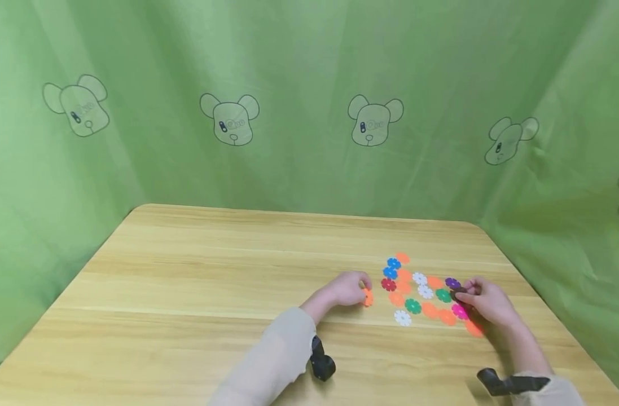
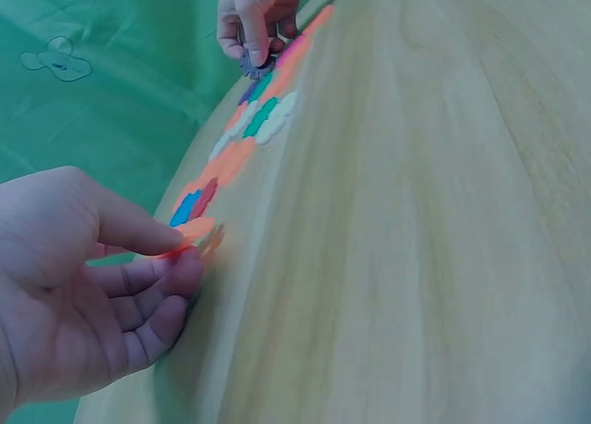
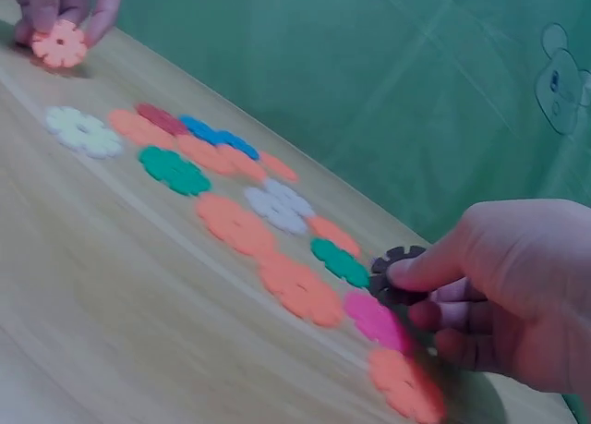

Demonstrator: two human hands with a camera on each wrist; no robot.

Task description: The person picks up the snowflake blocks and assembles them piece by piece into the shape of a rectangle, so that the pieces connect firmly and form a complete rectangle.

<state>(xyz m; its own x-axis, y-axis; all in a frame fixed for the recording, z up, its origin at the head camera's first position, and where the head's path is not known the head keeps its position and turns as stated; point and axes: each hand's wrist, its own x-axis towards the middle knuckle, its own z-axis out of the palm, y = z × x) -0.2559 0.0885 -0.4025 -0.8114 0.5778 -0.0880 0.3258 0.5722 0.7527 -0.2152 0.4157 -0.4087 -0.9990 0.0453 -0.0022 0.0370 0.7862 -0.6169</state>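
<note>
My left hand [image 1: 348,288] pinches an orange snowflake disc [image 3: 61,44] between thumb and fingers, low over the table and left of the other discs. On the right, my right hand [image 1: 492,304] pinches a black snowflake disc [image 3: 398,274] by its edge. Beneath and around that hand lie a purple disc [image 1: 452,282], a green disc [image 3: 340,262], a pink disc [image 3: 377,320] and an orange disc [image 3: 406,385]. Nearest the left hand are a red disc [image 1: 388,285], blue discs [image 1: 390,273] and a white disc [image 1: 403,318].
Several more orange, white and green discs lie flat in a loose cluster on the wooden table [image 1: 187,293]. A green curtain [image 1: 299,175] with printed bear heads hangs behind and at both sides. Black camera mounts [image 1: 321,361] sit at the wrists.
</note>
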